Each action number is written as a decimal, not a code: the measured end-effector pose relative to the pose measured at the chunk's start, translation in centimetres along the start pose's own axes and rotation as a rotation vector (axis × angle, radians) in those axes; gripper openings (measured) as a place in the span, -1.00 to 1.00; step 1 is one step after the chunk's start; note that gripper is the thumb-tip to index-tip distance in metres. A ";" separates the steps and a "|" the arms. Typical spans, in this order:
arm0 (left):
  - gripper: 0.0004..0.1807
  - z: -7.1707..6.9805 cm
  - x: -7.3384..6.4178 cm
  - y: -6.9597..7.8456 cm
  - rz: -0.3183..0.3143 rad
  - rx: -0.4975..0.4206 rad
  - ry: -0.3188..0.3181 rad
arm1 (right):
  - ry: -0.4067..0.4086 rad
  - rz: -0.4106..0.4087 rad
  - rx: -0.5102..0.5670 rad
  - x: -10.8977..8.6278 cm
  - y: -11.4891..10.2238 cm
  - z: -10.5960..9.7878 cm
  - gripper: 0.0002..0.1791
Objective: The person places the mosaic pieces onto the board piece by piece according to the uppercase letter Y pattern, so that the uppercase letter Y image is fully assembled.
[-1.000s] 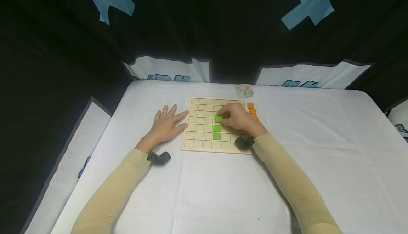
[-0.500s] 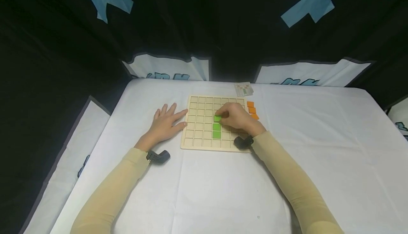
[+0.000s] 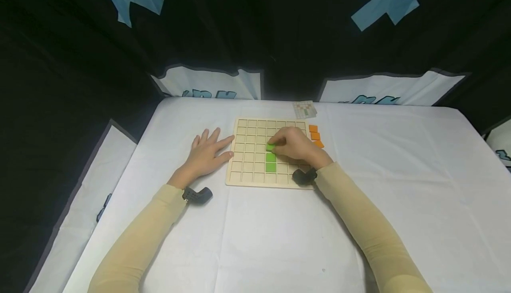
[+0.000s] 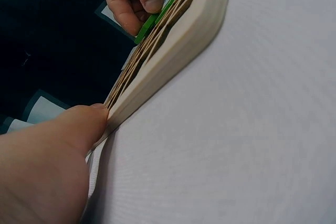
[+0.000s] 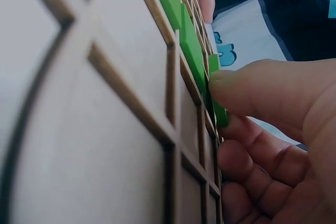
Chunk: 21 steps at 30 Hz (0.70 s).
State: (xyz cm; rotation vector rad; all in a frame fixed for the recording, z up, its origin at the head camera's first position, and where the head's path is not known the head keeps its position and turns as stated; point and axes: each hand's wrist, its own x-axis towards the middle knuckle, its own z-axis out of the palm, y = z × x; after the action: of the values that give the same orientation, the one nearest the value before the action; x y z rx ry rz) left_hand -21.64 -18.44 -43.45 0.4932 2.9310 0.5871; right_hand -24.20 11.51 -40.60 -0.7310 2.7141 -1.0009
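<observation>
A light wooden grid board [image 3: 247,162] lies flat on the white table. Two green square tiles [image 3: 271,167] sit in adjoining cells of one column. Just beyond them, my right hand [image 3: 293,143] pinches a third green tile [image 5: 217,98] between thumb and finger, at the board's surface; whether it lies fully in its cell I cannot tell. My left hand [image 3: 205,155] rests on the table with fingers spread, its thumb and forefinger touching the board's left edge. In the left wrist view the left thumb [image 4: 86,121] presses against the board's side.
Several orange tiles [image 3: 314,136] lie by the board's right edge, partly behind the right hand. A small stack of printed cards [image 3: 304,110] with a grid pattern lies beyond the board. Black curtain [image 3: 291,27] with blue tape hangs behind the table.
My right hand has shifted slightly left with the pinched green tile, bringing it in line with the column of the two other green tiles. The left hand keeps its place at the board's edge.
</observation>
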 end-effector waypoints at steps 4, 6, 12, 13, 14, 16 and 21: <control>-0.33 0.0 0.0 0.0 -0.002 0.000 -0.001 | 0.001 -0.011 -0.002 0.0 -0.1 0.0 -0.71; -0.33 0.0 0.0 0.0 -0.002 -0.001 -0.002 | 0.006 -0.019 -0.011 0.0 -0.1 0.1 -0.71; -0.33 -0.1 0.0 0.1 -0.004 0.000 -0.007 | 0.013 -0.019 -0.021 -0.1 -0.4 0.1 -0.71; -0.33 -0.1 0.0 0.1 -0.004 -0.001 -0.008 | 0.013 -0.019 -0.025 -0.1 -0.4 0.1 -0.70; -0.33 -0.1 0.0 0.1 -0.004 0.000 -0.008 | 0.013 -0.020 -0.030 -0.1 -0.4 0.1 -0.70; -0.33 -0.2 0.0 0.0 -0.005 -0.002 -0.009 | 0.013 -0.022 -0.037 -0.1 -0.5 0.1 -0.69; -0.33 -0.2 0.0 0.1 -0.008 -0.002 -0.011 | 0.016 -0.031 -0.061 -0.1 -0.6 0.1 -0.67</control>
State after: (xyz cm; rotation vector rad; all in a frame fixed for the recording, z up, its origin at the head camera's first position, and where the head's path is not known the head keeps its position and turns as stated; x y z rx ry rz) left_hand -21.62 -18.45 -43.28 0.4825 2.9204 0.5836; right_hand -23.87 11.07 -40.30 -0.7812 2.7656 -0.9385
